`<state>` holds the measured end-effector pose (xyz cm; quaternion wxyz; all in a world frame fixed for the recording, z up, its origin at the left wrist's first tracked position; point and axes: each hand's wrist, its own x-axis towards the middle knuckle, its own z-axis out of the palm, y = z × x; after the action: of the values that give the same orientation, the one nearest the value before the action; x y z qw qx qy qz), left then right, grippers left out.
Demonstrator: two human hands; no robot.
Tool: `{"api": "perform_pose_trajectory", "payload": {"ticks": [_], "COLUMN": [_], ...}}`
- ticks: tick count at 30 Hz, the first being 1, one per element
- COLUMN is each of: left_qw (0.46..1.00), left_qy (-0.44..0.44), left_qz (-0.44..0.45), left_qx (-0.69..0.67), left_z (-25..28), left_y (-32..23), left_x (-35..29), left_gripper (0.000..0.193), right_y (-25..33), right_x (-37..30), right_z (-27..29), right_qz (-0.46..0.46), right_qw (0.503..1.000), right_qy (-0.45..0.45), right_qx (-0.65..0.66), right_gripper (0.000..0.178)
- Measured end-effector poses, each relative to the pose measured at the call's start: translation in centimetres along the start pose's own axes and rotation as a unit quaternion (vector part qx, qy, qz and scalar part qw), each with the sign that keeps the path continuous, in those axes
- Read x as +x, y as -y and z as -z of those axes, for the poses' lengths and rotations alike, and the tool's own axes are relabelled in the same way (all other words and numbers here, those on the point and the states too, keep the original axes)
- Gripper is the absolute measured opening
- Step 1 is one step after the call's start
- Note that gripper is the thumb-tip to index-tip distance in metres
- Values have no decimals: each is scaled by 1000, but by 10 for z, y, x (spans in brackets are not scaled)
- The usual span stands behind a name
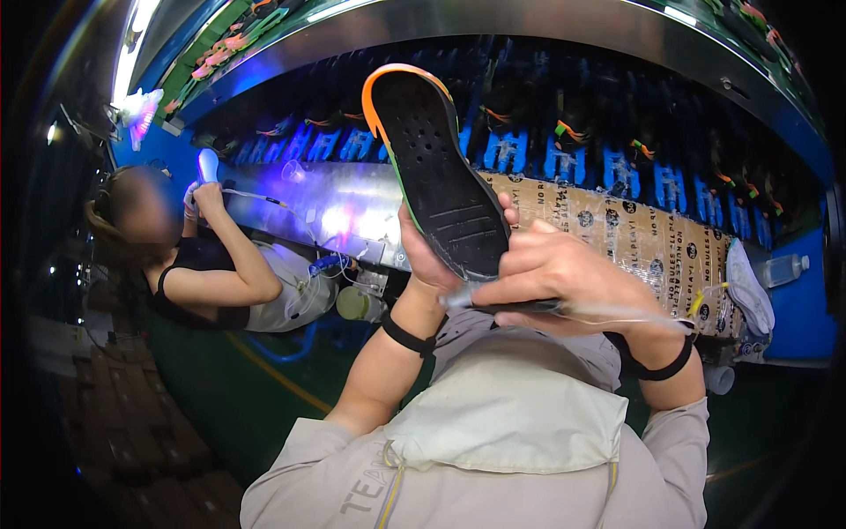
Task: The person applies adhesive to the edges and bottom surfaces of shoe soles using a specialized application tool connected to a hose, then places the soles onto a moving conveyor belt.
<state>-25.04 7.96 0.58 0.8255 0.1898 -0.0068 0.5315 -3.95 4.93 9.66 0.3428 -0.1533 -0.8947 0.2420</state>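
Observation:
A black shoe sole (432, 181) with an orange and green rim stands tilted in front of me, its hollow inner side facing up. My left hand (423, 251) grips it around the lower end, thumb and fingers on opposite edges. Close to that same end, my right hand (573, 278) is closed around a slim brush-like tool with a dark handle (529, 307). The tool's grey tip (460, 295) is blurred and lies by the sole's lower edge; whether it touches cannot be made out. A pale thin tube (634, 313) runs beside my right wrist.
Brown printed cardboard (617, 234) covers the bench ahead, below a rack with blue holders (564, 163). At right are a white sole-shaped item (749, 286) and a clear bottle (784, 270). A co-worker (220, 273) sits at left beside the metal bench top (352, 198), holding a lit pale object.

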Motion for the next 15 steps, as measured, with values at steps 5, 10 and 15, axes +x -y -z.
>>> {"api": "perform_pose_trajectory", "payload": {"ticks": [5,10,15], "left_qw": [998,992,982], "left_qy": [52,50,96], "left_qz": [-2,38,26], "left_qx": [21,105,158], "left_z": [-7,-5,-13], "left_y": [-12,-34,-40], "left_x": [9,13,26], "left_gripper": [111,116,109], "right_y": [7,12,10], "right_x": [2,-1,2], "right_z": [7,17,15], "right_qz": [-34,-15,-29], "right_qw": [998,996,996], "right_qy": [-10,45,29], "right_qx": [-49,73,-82], "right_gripper": [31,33,29]}}
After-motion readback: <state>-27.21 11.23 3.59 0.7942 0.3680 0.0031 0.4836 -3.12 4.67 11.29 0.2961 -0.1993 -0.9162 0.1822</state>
